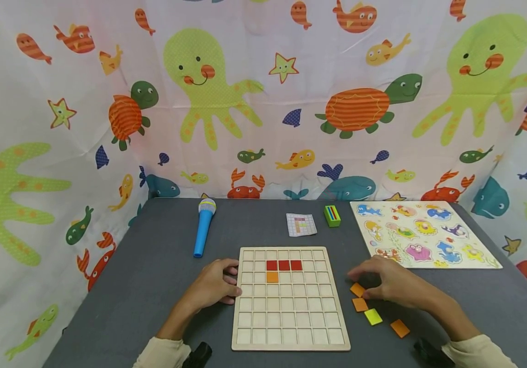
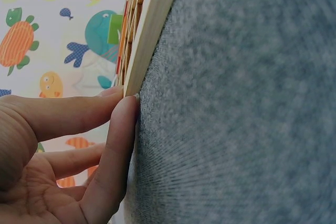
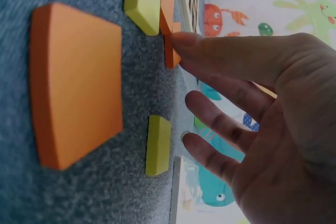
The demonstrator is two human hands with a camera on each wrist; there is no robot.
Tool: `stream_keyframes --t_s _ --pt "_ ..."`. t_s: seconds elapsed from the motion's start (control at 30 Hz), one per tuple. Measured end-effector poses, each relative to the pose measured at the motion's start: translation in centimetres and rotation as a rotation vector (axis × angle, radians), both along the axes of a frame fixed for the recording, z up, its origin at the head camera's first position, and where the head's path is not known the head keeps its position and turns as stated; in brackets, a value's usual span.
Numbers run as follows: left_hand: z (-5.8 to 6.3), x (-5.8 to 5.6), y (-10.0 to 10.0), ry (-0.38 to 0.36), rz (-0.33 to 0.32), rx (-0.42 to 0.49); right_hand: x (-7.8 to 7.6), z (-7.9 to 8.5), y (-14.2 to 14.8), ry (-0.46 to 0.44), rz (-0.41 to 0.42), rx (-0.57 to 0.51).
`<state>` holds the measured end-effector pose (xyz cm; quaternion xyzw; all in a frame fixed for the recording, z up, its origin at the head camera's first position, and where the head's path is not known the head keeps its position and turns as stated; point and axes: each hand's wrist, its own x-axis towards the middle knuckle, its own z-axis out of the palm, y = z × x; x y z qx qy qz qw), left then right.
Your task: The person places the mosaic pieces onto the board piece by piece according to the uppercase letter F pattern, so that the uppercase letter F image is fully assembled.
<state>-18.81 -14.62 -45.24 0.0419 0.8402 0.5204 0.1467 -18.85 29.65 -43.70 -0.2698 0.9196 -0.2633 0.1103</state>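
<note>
A wooden grid board [image 1: 259,305] lies in front of me, with a row of three red tiles [image 1: 284,265] and one orange tile [image 1: 272,277] below the leftmost red. At the board's left edge, my left hand [image 1: 214,283] pinches the rim between thumb and finger, as the left wrist view shows. My right hand [image 1: 394,281] is low over the loose tiles, thumb and index finger around an orange tile [image 1: 357,290], thumb tip right at it. Nearer me lie an orange tile [image 1: 360,305], a yellow tile [image 1: 373,317] and another orange tile [image 1: 400,328]. Another yellow tile [image 3: 158,145] shows in the right wrist view.
Behind the board are a small printed pattern card [image 1: 301,225] and a green box of coloured sticks [image 1: 332,216]. A blue toy microphone [image 1: 204,228] lies at the back left. The sea-animal puzzle board [image 1: 424,234] is at the back right, beyond my right hand.
</note>
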Motion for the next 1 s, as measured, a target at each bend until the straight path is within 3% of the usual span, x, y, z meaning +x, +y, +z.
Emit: stream_keyframes --t_s 1.0 --pt "0.07 0.18 -0.11 0.010 -0.012 0.017 0.14 -0.34 0.14 -0.050 0.007 0.011"
